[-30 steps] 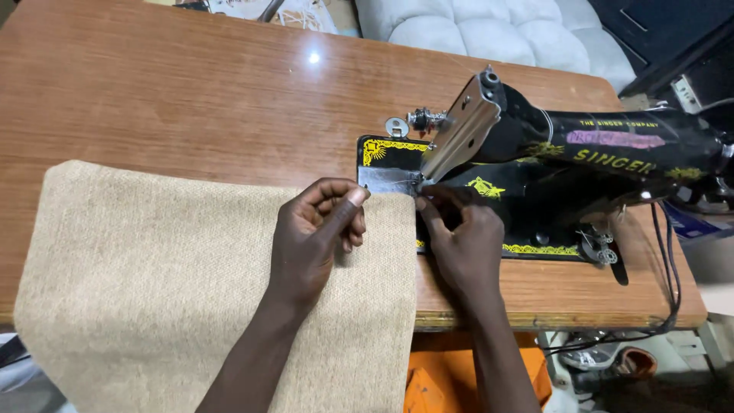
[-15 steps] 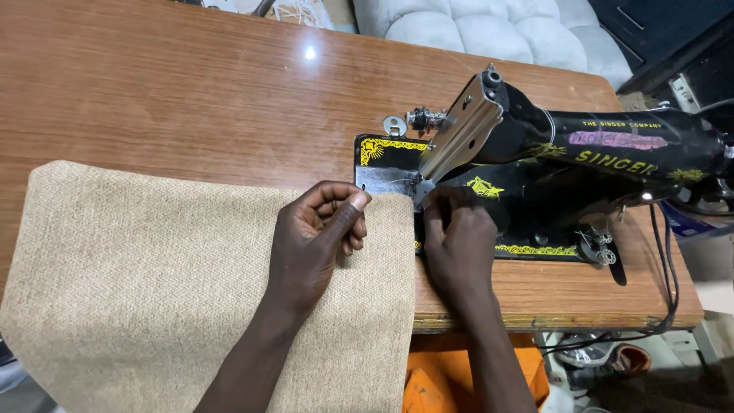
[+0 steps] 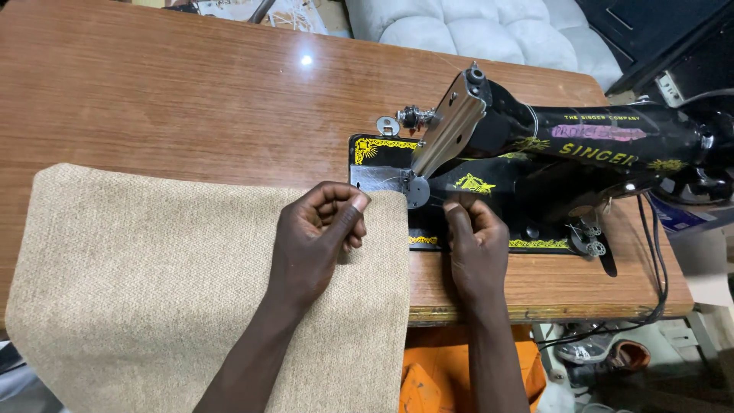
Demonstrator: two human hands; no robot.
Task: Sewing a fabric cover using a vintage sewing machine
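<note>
A black sewing machine point(image 3: 581, 153) with yellow ornament stands on the right of a wooden table point(image 3: 191, 99). A large beige woven cloth point(image 3: 153, 283) lies on the table's left front and hangs over the near edge. My left hand point(image 3: 317, 237) rests on the cloth, fingers curled, pinching its far right corner close to the machine's needle plate point(image 3: 382, 177). My right hand point(image 3: 474, 241) is just right of the cloth's edge on the machine bed, fingers bunched below the presser foot; whether it grips thread I cannot tell.
A white quilted cushion point(image 3: 474, 30) lies beyond the table's far edge. A black cable point(image 3: 650, 252) runs down the table's right side. Orange material point(image 3: 436, 375) shows under the table front. Shoes point(image 3: 604, 356) sit on the floor at lower right.
The cloth has slid slightly left and toward me. My right hand has drawn back from the cloth's corner to the machine bed. My left hand stays pinching the corner.
</note>
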